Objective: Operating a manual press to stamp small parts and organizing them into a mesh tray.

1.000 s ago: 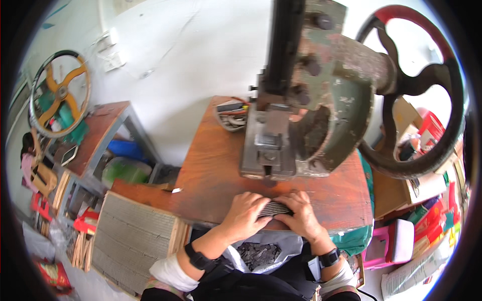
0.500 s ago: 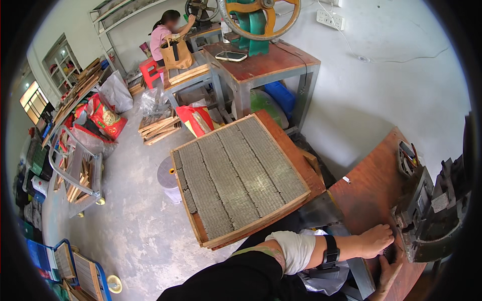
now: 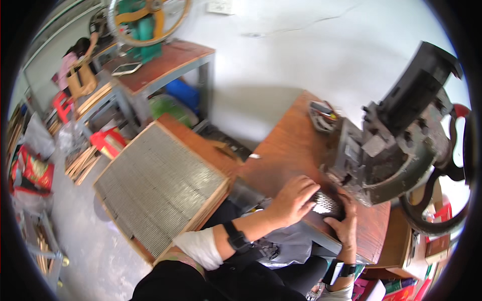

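On the red-brown bench lies a small dark piece with a shiny, dimpled metal face, below the head of a hand press. My right hand curves round its right side, thumb at the near edge and fingers behind. At its left edge my left hand has its fingers curled together, the tips touching or very near the piece; whatever they pinch is too small to make out. Left of my arms, a wooden-framed tray carries grey, finely ribbed rows.
A dark handwheel sticks out at the right of the press. A holder of small tools stands behind it. Farther back, another press with a yellow wheel tops a table holding a phone. A person sits at the far left.
The view has swung right, so the tray and far table now sit farther left. My left hand has drawn back from over the bench piece, whose shiny face now shows between both hands.
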Tool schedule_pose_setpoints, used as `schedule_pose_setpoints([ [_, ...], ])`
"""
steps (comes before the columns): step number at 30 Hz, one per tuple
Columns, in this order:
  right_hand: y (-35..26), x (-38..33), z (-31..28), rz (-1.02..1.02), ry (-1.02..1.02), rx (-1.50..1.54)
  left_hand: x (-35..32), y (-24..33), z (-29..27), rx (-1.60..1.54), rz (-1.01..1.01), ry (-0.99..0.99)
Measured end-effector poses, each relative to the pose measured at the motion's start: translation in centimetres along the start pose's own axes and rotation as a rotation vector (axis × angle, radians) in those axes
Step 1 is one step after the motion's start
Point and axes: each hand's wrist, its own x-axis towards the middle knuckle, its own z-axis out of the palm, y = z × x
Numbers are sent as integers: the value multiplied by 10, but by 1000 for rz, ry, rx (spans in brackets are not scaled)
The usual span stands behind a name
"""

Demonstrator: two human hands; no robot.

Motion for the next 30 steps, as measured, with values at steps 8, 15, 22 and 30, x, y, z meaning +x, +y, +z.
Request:
schedule_pose_setpoints([
  [8, -116, 18, 73, -540, -25, 93, -265, 19, -293, 751, -835, 631],
  [15, -283, -32, 325, -1151, -803, 485, -392, 86, -354, 522, -1218, 1012],
  [22, -357, -73, 399, -1209, -695, 25, -370, 71, -346, 635, -875, 390],
  [30, -364, -57, 406, -1469, -784, 74, -354, 64, -370, 591, -805, 100],
])
